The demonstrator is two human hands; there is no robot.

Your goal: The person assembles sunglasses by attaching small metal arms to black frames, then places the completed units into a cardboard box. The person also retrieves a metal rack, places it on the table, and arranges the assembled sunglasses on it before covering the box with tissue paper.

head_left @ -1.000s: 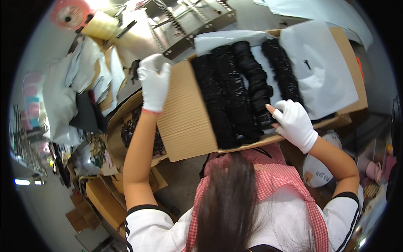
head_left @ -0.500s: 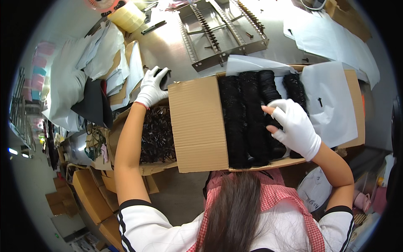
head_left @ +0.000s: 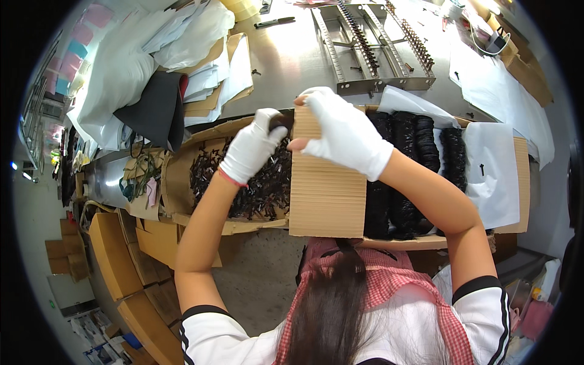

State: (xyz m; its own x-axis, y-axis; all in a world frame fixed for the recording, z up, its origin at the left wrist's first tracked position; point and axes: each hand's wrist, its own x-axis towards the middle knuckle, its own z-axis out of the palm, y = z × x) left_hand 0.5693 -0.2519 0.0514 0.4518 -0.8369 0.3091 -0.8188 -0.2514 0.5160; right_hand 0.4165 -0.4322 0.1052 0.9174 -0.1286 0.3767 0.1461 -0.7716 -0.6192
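Observation:
My left hand (head_left: 252, 149), in a white glove, is curled round a small dark object (head_left: 280, 121) over the left box; its kind is hard to make out. In that open cardboard box (head_left: 177, 182) lies a loose heap of small shiny black pieces (head_left: 255, 188). My right hand (head_left: 347, 131), gloved with thumb and forefinger tips bare, spreads over a corrugated cardboard flap (head_left: 328, 201). Its fingers are apart, with nothing seen between them. Right of the flap, several black columns of packed pieces (head_left: 401, 176) stand in a second box, beside white paper (head_left: 493, 182).
Beyond the boxes, a metal rack (head_left: 371, 48) with rows of dark screw-like pieces lies on the steel table (head_left: 274, 61). A pen (head_left: 274, 22) lies left of it. Paper and folders (head_left: 213, 79) pile up at the left, and brown cartons (head_left: 112, 255) stand below.
My right hand has moved left from the black columns to the cardboard flap. My left hand has closed round the dark object and come nearer to the flap. The view has shifted left.

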